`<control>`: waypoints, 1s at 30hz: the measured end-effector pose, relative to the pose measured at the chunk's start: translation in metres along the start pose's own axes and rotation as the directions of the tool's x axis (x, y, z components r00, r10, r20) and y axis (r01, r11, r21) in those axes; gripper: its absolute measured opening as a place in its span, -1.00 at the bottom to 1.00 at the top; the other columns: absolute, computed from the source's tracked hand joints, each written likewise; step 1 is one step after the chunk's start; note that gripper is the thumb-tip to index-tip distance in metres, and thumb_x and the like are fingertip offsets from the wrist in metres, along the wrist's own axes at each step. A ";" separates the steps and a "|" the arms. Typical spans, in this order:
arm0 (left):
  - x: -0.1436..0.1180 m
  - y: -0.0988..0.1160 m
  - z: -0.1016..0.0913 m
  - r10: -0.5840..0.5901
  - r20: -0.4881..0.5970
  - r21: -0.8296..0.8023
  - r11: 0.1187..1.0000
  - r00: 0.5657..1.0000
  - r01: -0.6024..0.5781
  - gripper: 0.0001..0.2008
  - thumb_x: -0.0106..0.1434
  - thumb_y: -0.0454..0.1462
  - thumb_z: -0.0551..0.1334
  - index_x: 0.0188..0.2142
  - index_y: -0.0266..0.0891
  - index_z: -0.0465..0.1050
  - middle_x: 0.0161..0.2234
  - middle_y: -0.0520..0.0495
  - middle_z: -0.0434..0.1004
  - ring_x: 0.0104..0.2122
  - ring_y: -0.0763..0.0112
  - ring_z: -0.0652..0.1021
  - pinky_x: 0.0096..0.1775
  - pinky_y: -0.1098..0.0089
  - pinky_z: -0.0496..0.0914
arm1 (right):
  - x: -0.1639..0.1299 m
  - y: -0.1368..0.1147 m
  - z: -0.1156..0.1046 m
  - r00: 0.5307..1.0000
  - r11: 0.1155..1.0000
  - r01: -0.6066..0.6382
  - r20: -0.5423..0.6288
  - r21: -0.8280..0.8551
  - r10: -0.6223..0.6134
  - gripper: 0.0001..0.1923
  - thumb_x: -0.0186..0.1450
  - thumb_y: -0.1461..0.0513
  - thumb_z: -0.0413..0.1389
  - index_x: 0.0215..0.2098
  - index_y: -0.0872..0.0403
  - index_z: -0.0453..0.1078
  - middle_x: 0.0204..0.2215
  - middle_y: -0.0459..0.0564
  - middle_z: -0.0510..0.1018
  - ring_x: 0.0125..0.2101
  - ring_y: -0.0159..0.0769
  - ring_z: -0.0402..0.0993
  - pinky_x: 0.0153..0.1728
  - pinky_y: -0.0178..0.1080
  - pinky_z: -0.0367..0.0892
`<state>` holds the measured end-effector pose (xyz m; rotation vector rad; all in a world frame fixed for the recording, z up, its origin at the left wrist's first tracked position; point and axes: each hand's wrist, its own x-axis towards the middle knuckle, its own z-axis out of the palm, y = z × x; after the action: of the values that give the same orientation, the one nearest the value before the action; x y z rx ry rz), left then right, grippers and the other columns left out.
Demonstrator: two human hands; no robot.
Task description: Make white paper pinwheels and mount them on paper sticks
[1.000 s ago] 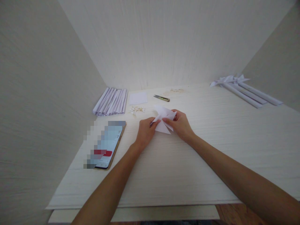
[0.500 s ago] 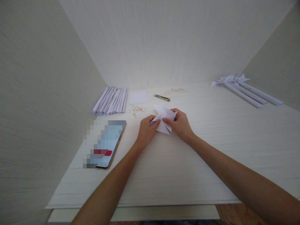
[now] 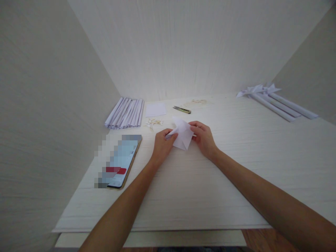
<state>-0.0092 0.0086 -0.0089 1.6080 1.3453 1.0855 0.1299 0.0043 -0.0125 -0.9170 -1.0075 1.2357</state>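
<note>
White folded paper piece sits pinched between the left hand and right hand, each grip grasping an edge above the pale surface.

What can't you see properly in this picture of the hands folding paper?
- Phone screen: blurred over in the head view, nothing readable.
- Folded paper: its edges sit under the left hand and right hand, so the full shape is hidden.
- Small pale bits by the paper rolls: too small to identify.
- Scraps behind the cutter: too small and faint.
- Both arms: cut off by the bottom edge.
</note>
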 end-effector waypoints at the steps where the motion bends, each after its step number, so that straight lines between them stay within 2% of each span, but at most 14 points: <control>1: 0.000 -0.001 0.000 -0.004 -0.004 0.005 1.000 1.000 0.004 -0.80 0.00 -0.22 0.13 -0.47 -0.34 0.42 -0.62 0.06 0.34 -0.60 0.52 0.32 -0.57 0.51 0.19 | 0.000 -0.001 0.000 1.000 0.998 -0.017 -0.007 0.060 0.018 -0.88 -0.01 0.18 0.08 -0.54 0.09 0.33 -0.57 -0.16 0.35 -0.54 -0.45 0.27 -0.53 -0.37 0.20; 3: 0.000 -0.002 -0.001 -0.011 -0.004 0.010 1.000 1.000 0.011 -0.79 0.00 -0.21 0.13 -0.47 -0.34 0.42 -0.62 0.05 0.34 -0.60 0.52 0.32 -0.58 0.52 0.19 | 0.000 -0.003 0.001 0.999 0.990 -0.034 -0.022 0.135 0.037 -0.80 0.03 0.11 0.05 -0.58 0.09 0.33 -0.56 -0.14 0.36 -0.52 -0.44 0.29 -0.52 -0.36 0.21; 6: 0.001 -0.002 -0.001 -0.017 0.005 -0.002 1.000 1.000 0.017 -0.78 -0.01 -0.20 0.14 -0.46 -0.34 0.42 -0.61 0.05 0.35 -0.61 0.52 0.32 -0.58 0.52 0.19 | 0.001 -0.003 0.001 0.998 0.991 -0.038 -0.041 0.132 0.044 -0.78 0.00 0.10 0.09 -0.62 0.09 0.32 -0.58 -0.13 0.37 -0.54 -0.44 0.28 -0.53 -0.35 0.20; 10: 0.000 0.000 -0.001 -0.032 0.019 -0.018 0.999 0.999 0.032 -0.77 -0.02 -0.19 0.14 -0.45 -0.34 0.42 -0.61 0.04 0.36 -0.61 0.52 0.33 -0.58 0.52 0.21 | 0.002 0.003 0.000 0.999 0.999 -0.003 -0.041 -0.038 0.001 -0.84 -0.08 0.18 0.18 -0.60 0.10 0.34 -0.60 -0.15 0.38 -0.58 -0.47 0.24 -0.54 -0.35 0.18; 18: 0.000 0.000 -0.002 -0.027 0.035 -0.049 0.998 0.999 0.029 -0.76 -0.03 -0.18 0.15 -0.47 -0.35 0.43 -0.62 0.06 0.35 -0.63 0.54 0.31 -0.59 0.52 0.19 | 0.001 0.005 -0.002 0.995 0.948 0.095 0.019 -0.305 -0.093 -0.76 -0.08 0.12 0.20 -0.54 0.10 0.30 -0.52 -0.08 0.44 -0.52 -0.41 0.31 -0.53 -0.34 0.21; 24: -0.001 0.002 -0.001 -0.043 0.040 -0.065 0.997 0.998 0.046 -0.77 -0.03 -0.20 0.14 -0.47 -0.36 0.42 -0.61 0.06 0.36 -0.62 0.54 0.32 -0.60 0.53 0.18 | -0.001 0.001 -0.002 0.995 0.912 0.101 0.058 -0.398 -0.084 -0.75 -0.10 0.15 0.22 -0.52 0.10 0.29 -0.59 -0.14 0.39 -0.64 -0.47 0.23 -0.63 -0.37 0.13; 30: 0.000 0.001 -0.001 -0.035 0.062 -0.072 0.997 0.997 0.040 -0.78 -0.04 -0.22 0.15 -0.47 -0.35 0.43 -0.60 0.06 0.36 -0.60 0.53 0.34 -0.59 0.54 0.19 | -0.001 -0.001 -0.002 0.989 0.874 0.148 0.071 -0.462 -0.130 -0.80 -0.08 0.19 0.20 -0.50 0.12 0.36 -0.55 -0.11 0.44 -0.58 -0.44 0.29 -0.60 -0.37 0.15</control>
<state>-0.0097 0.0081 -0.0072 1.5445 1.2767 1.0434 0.1323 0.0036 -0.0127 -1.1693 -1.4139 0.9023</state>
